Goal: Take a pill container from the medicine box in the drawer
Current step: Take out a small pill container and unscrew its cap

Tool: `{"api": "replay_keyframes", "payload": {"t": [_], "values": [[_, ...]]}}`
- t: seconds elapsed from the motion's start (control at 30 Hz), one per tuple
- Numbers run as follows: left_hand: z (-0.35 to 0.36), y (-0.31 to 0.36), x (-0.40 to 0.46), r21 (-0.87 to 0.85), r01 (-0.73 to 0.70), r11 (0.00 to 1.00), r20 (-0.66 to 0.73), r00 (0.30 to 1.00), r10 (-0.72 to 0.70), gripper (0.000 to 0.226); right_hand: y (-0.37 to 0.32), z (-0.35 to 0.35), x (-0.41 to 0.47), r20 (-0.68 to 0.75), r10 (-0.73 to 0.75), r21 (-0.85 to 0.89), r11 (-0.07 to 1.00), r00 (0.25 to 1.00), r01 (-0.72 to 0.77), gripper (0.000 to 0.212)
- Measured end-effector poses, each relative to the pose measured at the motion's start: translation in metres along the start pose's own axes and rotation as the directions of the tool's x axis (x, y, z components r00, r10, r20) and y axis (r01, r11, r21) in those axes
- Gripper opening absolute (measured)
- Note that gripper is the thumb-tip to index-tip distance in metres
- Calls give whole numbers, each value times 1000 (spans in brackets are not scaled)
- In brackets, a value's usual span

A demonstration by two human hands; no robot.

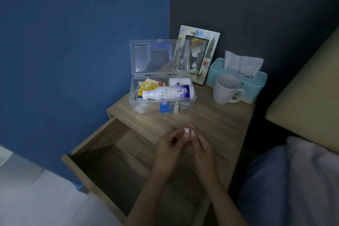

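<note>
Two hands meet above the open drawer, at 6 o'clock in the view. The left hand and the right hand pinch a small pale container between their fingertips, the fingers curled around it. This appears to be the pill container, already out of the box. Judged step: opening or inspecting it.

Procedure, as judged:
- Keep the container upright and over the tabletop, not over the drawer, so a dropped cap or pill stays reachable.
- Hold the body with one hand; turn the cap with the other.
- Keep the elbows clear of the mug.

At 12 o'clock from the hands stands the medicine box, lid raised, on the tabletop. It holds a large white bottle lying on its side and other packets. At 1 o'clock stand the mug, the tissue box and a picture frame.

Limits of view:
- The scene is dim.
- The fingers cover most of the container; its cap state and label cannot be read.
- The drawer interior is in shadow; contents cannot be told.
- Both forearms are cut off at the lower edge.
</note>
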State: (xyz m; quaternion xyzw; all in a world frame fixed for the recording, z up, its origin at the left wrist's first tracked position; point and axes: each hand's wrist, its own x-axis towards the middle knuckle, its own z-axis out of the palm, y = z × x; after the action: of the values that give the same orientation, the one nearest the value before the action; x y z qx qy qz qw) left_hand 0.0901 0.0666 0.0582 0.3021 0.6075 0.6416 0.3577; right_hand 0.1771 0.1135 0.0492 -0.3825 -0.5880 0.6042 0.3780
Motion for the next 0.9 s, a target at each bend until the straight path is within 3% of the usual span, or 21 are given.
{"api": "replay_keyframes", "payload": {"t": [0.17, 0.3, 0.4, 0.5, 0.7, 0.83, 0.9], "values": [[10, -15, -8, 251, -98, 963, -20, 994, 107, 9, 3, -1, -14, -84, -9, -50, 999, 996, 5, 26], [15, -18, -13, 409, -86, 909, -14, 995, 100, 32, 9, 2, -19, -119, -20, -82, 997, 993, 10, 34], [14, -18, -11, 485, -121, 866, 17, 991, 129, 34, 13, 2, -20, -144, 4, -46, 999, 990, -11, 32], [11, -18, -10, 508, -142, 849, 32, 989, 147, 38, 14, 1, -21, -164, 38, 3, 999, 986, -38, 31], [9, -19, -11, 457, -181, 871, 82, 984, 161, 24, 14, 4, -22, -187, 44, 7, 999, 981, -44, 28], [7, -20, -11, 485, -128, 865, 12, 990, 140, 36, 14, 6, -25, -138, 31, -48, 998, 990, -38, 29], [7, -19, -13, 445, -130, 886, -14, 988, 152, 29, 14, 4, -24, -146, 38, -15, 999, 988, -41, 31]]}}
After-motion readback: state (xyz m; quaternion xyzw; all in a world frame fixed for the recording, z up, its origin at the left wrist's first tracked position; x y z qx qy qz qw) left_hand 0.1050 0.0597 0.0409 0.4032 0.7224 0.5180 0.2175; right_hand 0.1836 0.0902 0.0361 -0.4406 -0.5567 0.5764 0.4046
